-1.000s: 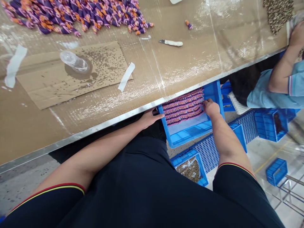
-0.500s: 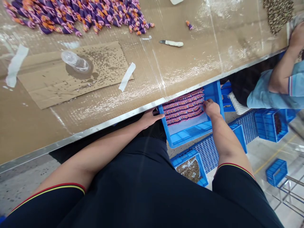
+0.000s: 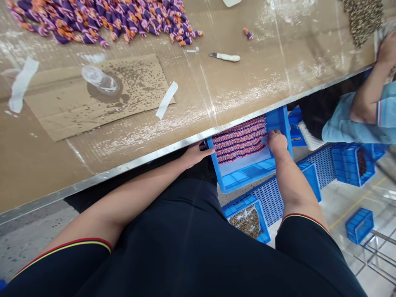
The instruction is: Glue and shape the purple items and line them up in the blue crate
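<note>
Below the table's edge stands a blue plastic crate (image 3: 247,175), partly under the table. Rows of twisted pink, purple and orange cords (image 3: 239,144) lie side by side in it on a pale sheet. My left hand (image 3: 196,155) is at the crate's left wall, its thumb over the rim and its other fingers partly hidden by the table edge. Inside the crate, by the right ends of the cords, is my right hand (image 3: 277,142) with curled fingers. The back of that hand hides anything it may be pinching.
On the table lie a pile of knotted fabric pieces (image 3: 130,18), a white-handled knife (image 3: 227,57), a clear plastic cup (image 3: 100,80) on taped cardboard (image 3: 136,88) and one loose piece (image 3: 248,33). A co-worker's arm (image 3: 369,88) is at right. Another crate (image 3: 262,220) holds small brownish pieces.
My right hand has shifted slightly right, its fingertips a little farther from the cord ends. My left hand stays at the crate's rim.
</note>
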`<state>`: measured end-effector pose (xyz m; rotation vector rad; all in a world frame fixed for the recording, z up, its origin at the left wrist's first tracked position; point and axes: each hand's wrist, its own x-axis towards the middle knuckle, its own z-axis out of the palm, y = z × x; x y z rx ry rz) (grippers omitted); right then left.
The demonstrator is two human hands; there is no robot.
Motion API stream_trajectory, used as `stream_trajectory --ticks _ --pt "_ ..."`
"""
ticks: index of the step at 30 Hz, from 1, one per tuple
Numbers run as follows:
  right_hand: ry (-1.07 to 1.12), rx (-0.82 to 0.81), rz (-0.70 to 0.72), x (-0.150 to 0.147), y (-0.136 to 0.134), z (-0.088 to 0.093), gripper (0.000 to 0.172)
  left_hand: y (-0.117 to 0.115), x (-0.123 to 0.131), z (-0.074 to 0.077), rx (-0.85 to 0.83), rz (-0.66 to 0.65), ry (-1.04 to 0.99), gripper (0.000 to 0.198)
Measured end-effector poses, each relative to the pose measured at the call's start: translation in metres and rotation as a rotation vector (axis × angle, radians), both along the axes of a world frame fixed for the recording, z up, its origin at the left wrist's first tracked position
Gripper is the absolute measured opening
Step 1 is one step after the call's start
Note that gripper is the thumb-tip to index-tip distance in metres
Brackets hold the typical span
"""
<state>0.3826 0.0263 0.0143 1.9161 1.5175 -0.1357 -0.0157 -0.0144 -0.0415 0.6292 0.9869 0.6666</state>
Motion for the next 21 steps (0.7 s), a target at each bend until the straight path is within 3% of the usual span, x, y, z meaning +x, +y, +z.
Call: stream_trajectory --ticks 10,21 --pt "-0.051 -0.055 -0.032 -0.014 0.006 -0.001 0.054 0.000 0.000 0.001 0.007 -0.008 0.000 0.085" --pt "-0.065 -0.105 0.030 -0.006 0.000 0.006 0.055 0.000 -0.001 0.002 0.019 -0.007 0.013 0.084"
